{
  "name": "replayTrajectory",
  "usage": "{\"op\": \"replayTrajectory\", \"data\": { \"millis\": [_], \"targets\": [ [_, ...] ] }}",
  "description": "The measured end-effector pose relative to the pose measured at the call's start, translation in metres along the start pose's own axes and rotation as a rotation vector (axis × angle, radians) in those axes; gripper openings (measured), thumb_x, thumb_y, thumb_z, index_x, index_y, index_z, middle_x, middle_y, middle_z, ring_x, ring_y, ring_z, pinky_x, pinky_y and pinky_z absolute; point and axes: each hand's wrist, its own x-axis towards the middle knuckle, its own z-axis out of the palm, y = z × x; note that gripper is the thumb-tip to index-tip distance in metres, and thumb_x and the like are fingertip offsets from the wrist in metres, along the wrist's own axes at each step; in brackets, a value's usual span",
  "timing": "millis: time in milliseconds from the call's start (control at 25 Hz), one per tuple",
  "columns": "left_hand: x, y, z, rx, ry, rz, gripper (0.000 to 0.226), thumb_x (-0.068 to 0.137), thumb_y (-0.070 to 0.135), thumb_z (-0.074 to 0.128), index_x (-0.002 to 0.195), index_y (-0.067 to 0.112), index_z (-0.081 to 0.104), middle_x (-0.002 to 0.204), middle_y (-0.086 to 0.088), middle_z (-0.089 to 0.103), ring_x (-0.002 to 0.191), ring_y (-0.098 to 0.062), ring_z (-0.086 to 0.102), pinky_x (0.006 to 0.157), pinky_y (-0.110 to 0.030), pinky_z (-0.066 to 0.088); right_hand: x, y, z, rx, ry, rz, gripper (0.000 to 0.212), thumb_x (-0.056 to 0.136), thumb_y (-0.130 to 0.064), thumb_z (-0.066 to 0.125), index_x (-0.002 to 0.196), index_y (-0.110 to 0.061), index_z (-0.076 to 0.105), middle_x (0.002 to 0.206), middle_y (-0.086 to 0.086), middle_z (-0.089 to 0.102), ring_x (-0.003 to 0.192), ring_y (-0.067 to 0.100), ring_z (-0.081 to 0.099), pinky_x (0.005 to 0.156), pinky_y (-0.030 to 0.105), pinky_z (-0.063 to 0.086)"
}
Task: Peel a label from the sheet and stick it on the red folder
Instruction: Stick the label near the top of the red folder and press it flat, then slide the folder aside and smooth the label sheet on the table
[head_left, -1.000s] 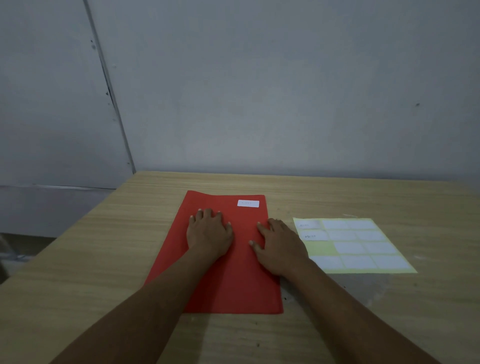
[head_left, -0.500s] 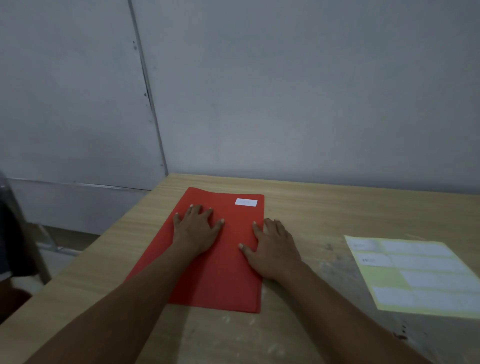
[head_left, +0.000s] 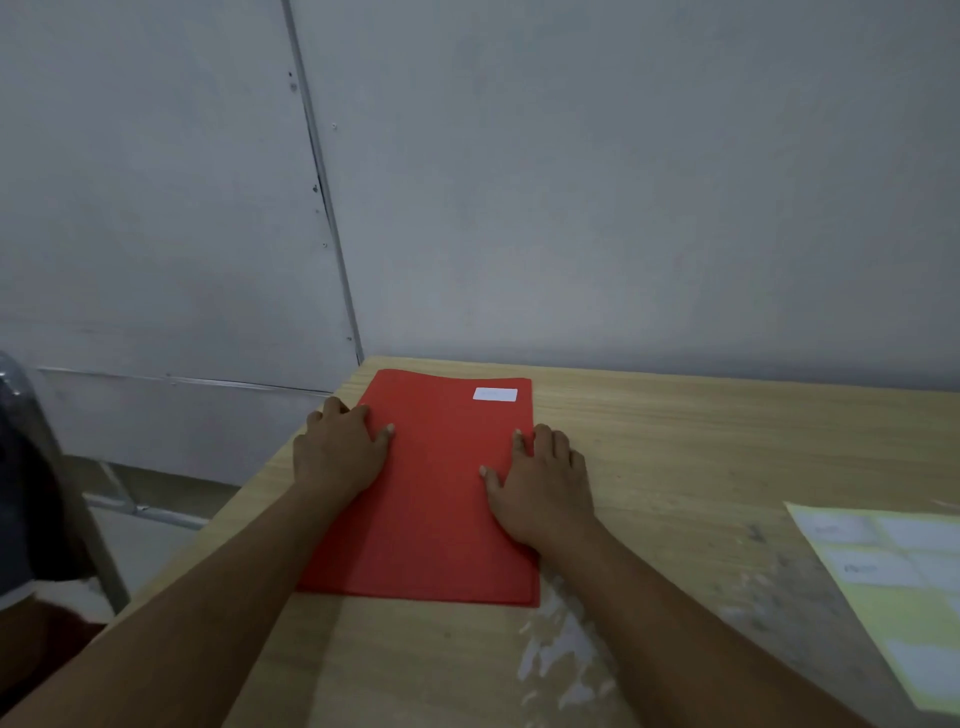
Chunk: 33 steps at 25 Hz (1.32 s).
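Note:
The red folder (head_left: 436, 488) lies flat near the left end of the wooden table (head_left: 701, 447). A white label (head_left: 495, 395) is stuck near the folder's far right corner. My left hand (head_left: 340, 449) rests flat over the folder's left edge, fingers spread. On the right edge of the folder my right hand (head_left: 540, 483) presses palm down, fingers apart. The yellow label sheet (head_left: 893, 587), with several white labels on it, lies at the right edge of view, apart from the folder and both hands.
A grey wall stands right behind the table. The table's left edge (head_left: 311, 431) runs diagonally just beside my left hand. A metal chair frame (head_left: 57, 467) with dark cloth is on the floor at far left. White scuffs mark the tabletop near the folder's front right corner.
The folder has slid left toward the table's left edge, away from the label sheet. My hands have moved apart, from its middle to its left and right edges. My view has turned left.

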Motion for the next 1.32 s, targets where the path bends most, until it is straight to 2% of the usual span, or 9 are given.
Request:
{"op": "replayTrajectory", "data": {
  "millis": [200,520,720,1160,1320],
  "targets": [
    [0.009,0.000,0.003,-0.033,0.026,-0.002,0.055,0.094,0.053,0.047,0.135,0.017,0.056,0.133,-0.015,0.050,0.123,-0.035,0.048,0.096,-0.049,0.045,0.014,-0.011,0.005,-0.020,0.045,0.014,0.075,0.096,-0.058,0.029,0.151,-0.008,0.031,0.147,0.011,0.032,0.134,0.030,0.027,0.109,0.045,0.026],
    [0.016,-0.005,0.009,0.012,0.040,-0.007,0.054,0.096,0.053,0.046,0.135,0.019,0.055,0.133,-0.014,0.051,0.121,-0.034,0.050,0.096,-0.050,0.045,0.028,-0.014,0.009,-0.051,0.028,-0.003,0.074,0.096,-0.060,0.028,0.151,-0.011,0.032,0.147,0.010,0.032,0.131,0.030,0.029,0.103,0.048,0.026],
    [0.018,-0.006,0.011,0.040,0.044,0.001,0.054,0.096,0.054,0.043,0.136,0.020,0.054,0.133,-0.014,0.051,0.121,-0.034,0.050,0.096,-0.051,0.045,0.031,-0.012,0.009,-0.022,-0.005,-0.002,0.081,0.091,-0.066,0.028,0.153,-0.014,0.027,0.149,0.009,0.029,0.133,0.030,0.024,0.104,0.050,0.022],
    [0.022,-0.006,0.012,0.078,0.047,0.026,0.055,0.098,0.054,0.039,0.139,0.019,0.052,0.138,-0.015,0.049,0.124,-0.035,0.049,0.097,-0.050,0.044,0.032,-0.011,0.011,-0.021,0.008,0.008,0.081,0.091,-0.069,0.026,0.154,-0.018,0.025,0.150,0.008,0.027,0.133,0.030,0.023,0.103,0.050,0.021],
    [0.020,-0.002,0.009,0.066,0.045,0.024,0.055,0.099,0.052,0.037,0.136,0.015,0.054,0.138,-0.016,0.050,0.123,-0.035,0.051,0.097,-0.049,0.044,0.033,-0.009,0.009,0.044,-0.021,0.013,0.077,0.090,-0.070,0.027,0.154,-0.027,0.027,0.150,0.006,0.028,0.135,0.028,0.023,0.105,0.049,0.019]
  ]
}}
